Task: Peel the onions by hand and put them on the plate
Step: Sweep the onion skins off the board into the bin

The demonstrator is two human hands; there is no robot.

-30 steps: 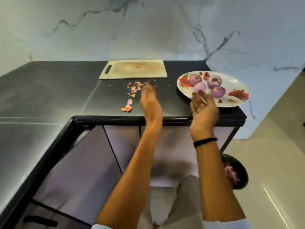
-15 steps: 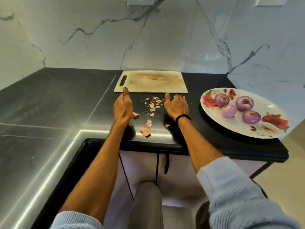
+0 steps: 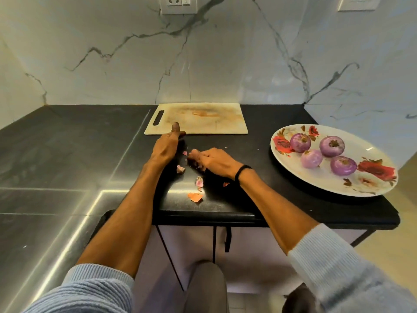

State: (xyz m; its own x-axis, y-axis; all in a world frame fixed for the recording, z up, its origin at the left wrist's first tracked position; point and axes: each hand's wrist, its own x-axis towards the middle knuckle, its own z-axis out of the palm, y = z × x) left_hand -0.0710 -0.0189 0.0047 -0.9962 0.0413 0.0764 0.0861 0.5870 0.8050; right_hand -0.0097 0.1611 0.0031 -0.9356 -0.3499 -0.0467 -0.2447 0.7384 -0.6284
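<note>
Single head-worn view, forward and down, close over countertop (image 3: pixel 259 154)

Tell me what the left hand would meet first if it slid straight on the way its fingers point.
Most likely the cutting board: the left hand lies on its edge on the counter, pointing away from the person at the board's near edge. Whether it already touches the board is unclear.

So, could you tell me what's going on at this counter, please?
A person is clearing up after peeling. Four peeled onions sit on the flowered plate. Skin scraps lie loose on the black counter. The left hand stands on edge beside them, while the right hand curls its fingers round some. The cutting board sits behind.
</note>
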